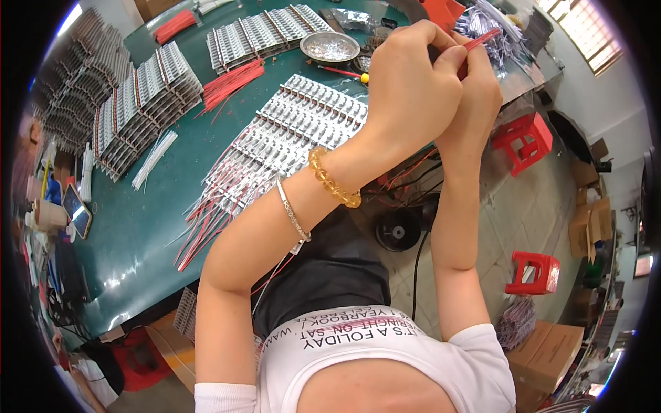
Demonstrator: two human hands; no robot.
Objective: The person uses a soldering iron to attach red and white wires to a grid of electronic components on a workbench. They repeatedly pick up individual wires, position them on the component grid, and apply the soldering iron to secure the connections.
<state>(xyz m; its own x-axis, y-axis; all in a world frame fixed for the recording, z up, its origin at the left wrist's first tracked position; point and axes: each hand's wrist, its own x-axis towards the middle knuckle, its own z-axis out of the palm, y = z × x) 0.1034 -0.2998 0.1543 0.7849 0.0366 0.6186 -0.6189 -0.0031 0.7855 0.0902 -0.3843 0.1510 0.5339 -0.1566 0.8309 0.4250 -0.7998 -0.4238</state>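
My left hand (416,86), with a bead bracelet and a silver bangle on its wrist, is closed at the upper right, its thumb pressed toward the other hand. Right against it, my right hand (478,100) is curled closed. A small bundle of red wires (483,39) sticks out between the two hands, pinched in their fingers; the rest of it is hidden. Below my left wrist on the green table lies a panel of white strip modules (296,113) in rows, with loose red and white wires (203,220) trailing off its near left end.
Stacked module panels (148,103) stand at the left of the green table (131,220). Red wires (231,84), white wires (155,158) and a metal bowl (329,47) lie farther in. An orange-red tool (441,12) is beyond my hands. Red stools (533,273) stand on the right floor.
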